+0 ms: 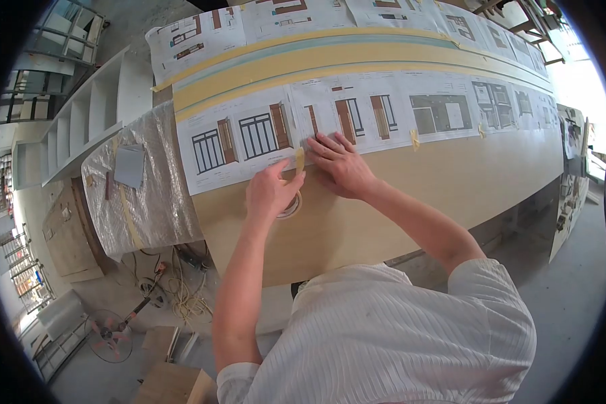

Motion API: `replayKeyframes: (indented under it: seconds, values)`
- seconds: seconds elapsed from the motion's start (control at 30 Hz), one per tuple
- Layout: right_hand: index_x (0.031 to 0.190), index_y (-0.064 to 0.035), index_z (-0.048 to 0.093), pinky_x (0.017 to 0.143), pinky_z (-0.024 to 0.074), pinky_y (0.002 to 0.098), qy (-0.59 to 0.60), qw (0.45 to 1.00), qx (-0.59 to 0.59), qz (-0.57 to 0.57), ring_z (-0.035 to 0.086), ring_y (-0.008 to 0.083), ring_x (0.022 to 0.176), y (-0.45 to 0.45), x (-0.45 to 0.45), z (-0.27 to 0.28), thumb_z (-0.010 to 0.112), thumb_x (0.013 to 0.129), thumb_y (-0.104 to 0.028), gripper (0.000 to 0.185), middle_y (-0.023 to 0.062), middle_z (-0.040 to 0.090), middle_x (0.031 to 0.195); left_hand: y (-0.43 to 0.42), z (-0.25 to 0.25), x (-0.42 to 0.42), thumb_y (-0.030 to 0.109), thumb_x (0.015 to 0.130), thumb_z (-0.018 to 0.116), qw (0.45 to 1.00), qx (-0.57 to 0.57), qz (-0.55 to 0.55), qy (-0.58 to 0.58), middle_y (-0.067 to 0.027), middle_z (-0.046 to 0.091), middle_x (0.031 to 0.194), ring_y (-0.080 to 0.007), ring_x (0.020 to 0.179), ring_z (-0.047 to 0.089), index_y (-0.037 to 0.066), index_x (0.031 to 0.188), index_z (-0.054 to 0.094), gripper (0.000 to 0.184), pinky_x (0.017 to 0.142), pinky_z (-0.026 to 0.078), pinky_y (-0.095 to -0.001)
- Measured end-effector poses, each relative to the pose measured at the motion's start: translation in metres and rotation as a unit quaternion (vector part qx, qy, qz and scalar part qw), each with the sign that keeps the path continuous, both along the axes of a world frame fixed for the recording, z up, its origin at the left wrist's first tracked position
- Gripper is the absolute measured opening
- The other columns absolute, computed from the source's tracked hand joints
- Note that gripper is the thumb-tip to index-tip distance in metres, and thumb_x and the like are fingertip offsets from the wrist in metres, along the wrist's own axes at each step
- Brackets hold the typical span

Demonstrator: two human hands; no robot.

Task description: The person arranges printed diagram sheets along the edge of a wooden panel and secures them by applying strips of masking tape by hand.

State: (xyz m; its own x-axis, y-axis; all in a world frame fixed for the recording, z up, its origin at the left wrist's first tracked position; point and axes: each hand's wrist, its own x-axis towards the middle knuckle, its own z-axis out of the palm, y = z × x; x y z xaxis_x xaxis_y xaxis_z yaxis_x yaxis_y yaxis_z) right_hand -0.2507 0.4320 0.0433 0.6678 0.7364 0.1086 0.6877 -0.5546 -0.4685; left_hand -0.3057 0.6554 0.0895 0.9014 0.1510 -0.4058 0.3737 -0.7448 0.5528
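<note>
Printed drawing sheets (209,121) lie in a row on a long pale wooden board (397,188). My right hand (343,165) rests on the sheets with its fingers spread and holds nothing. Just left of it, my left hand (274,188) has thumb and forefinger at a short yellow tape strip (299,160) by the sheets' lower edge. A tape roll (289,207) is partly hidden under my left hand. More yellow tape pieces (415,139) sit along the lower edge to the right.
Another row of sheets (276,20) lies at the board's far side, past long yellow tape bands (242,75). Bubble-wrapped material (161,202) adjoins the board on the left, near white shelving (104,94). A fan (110,334) and coiled cables (187,296) are on the floor.
</note>
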Motion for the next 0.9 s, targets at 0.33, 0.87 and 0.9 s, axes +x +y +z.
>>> replayKeyframes:
  seconds: [0.33, 0.87, 0.9]
  values:
    - [0.115, -0.01, 0.072, 0.099, 0.0457, 0.0463, 0.12, 0.985, 0.074, -0.096, 0.062, 0.0305, 0.115, 0.018, 0.024, 0.009, 0.078, 0.088, -0.019, 0.03, 0.0064, 0.072, 0.118, -0.021, -0.016, -0.022, 0.034, 0.094, 0.071, 0.998, 0.015, 0.002, -0.059, -0.0114, 0.078, 0.099, -0.0335, 0.093, 0.075, 0.017, 0.136, 0.069, 0.045, 0.081, 0.058, -0.0454]
    - [0.091, -0.0149, 0.072, 0.084, 0.0444, 0.0376, -0.045, 0.998, 0.014, 0.036, 0.059, 0.0239, 0.092, 0.038, 0.034, -0.007, 0.073, 0.09, -0.013, 0.002, 0.0011, 0.06, 0.095, -0.034, -0.01, -0.026, 0.03, 0.097, 0.067, 0.997, 0.062, -0.017, -0.041, -0.0147, 0.072, 0.091, -0.0355, 0.081, 0.074, 0.017, 0.138, 0.069, 0.044, 0.071, 0.059, -0.0483]
    - [0.09, -0.0136, 0.072, 0.085, 0.0456, 0.0385, -0.032, 0.999, 0.02, 0.034, 0.06, 0.0244, 0.092, 0.037, 0.033, -0.005, 0.074, 0.09, -0.014, 0.002, 0.0018, 0.062, 0.094, -0.035, -0.011, -0.026, 0.03, 0.097, 0.067, 0.996, 0.062, -0.015, -0.056, -0.0146, 0.072, 0.091, -0.0354, 0.081, 0.074, 0.017, 0.139, 0.069, 0.044, 0.071, 0.059, -0.0483]
